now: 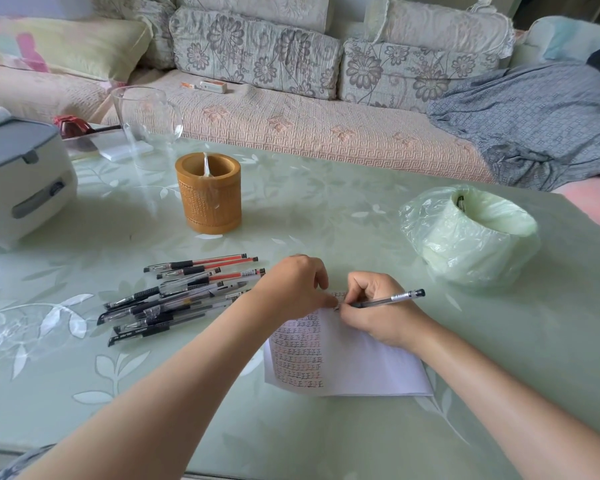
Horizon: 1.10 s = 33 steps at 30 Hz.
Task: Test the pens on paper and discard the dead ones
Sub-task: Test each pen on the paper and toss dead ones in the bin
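On the near part of the pale green leaf-patterned table cover (326, 216) lies a white sheet of paper (368, 368), and its left half is filled with rows of small red and black written marks. The 2 hands are close together at the far edge of the sheet. The right hand (378, 315) grips a clear-barrelled pen with a black end (392, 298), its tip down on the paper. The left hand (293, 285) presses the paper with bent fingertips, its thumb just beside the pen tip. To the left lies a loose pile of black and red gel pens (177, 299). Farther away stand a round bamboo pen holder (208, 194) and, to the right, a small round bin lined with a pale green plastic bag (465, 237). Behind the table is a flower-patterned sofa (291, 123).
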### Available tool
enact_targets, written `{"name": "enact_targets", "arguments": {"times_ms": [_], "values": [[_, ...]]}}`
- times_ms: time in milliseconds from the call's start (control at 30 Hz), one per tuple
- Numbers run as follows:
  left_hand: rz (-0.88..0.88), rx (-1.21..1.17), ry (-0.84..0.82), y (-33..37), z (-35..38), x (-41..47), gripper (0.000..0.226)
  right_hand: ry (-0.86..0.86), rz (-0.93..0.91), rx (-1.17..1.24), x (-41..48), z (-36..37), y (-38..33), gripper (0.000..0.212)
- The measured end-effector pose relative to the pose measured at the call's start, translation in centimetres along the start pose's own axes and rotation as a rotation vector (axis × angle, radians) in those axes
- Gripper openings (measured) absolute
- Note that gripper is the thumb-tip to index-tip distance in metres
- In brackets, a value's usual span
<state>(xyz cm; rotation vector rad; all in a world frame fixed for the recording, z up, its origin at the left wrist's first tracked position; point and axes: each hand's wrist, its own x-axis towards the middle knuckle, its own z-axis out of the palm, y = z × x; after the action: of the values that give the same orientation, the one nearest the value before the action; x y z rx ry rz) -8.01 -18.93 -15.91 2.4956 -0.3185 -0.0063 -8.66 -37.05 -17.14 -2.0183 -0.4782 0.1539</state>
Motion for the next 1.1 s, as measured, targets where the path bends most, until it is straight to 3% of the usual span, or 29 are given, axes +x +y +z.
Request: {"name": "enact_targets", "arguments": {"times_ms": [400,1100], "values": [[-0.008,-0.021,0.011,0.07,-0.13,-0.24,0.032,0.016,0.012,-0.096,0.07,-0.01,0.4,0.02],[-0.011,-0.04,0.009,-0.13,-0.03,-0.13,0.029,0.01,-0.006,-0.035,-0.19,0.15,0.2,0.018]]}}
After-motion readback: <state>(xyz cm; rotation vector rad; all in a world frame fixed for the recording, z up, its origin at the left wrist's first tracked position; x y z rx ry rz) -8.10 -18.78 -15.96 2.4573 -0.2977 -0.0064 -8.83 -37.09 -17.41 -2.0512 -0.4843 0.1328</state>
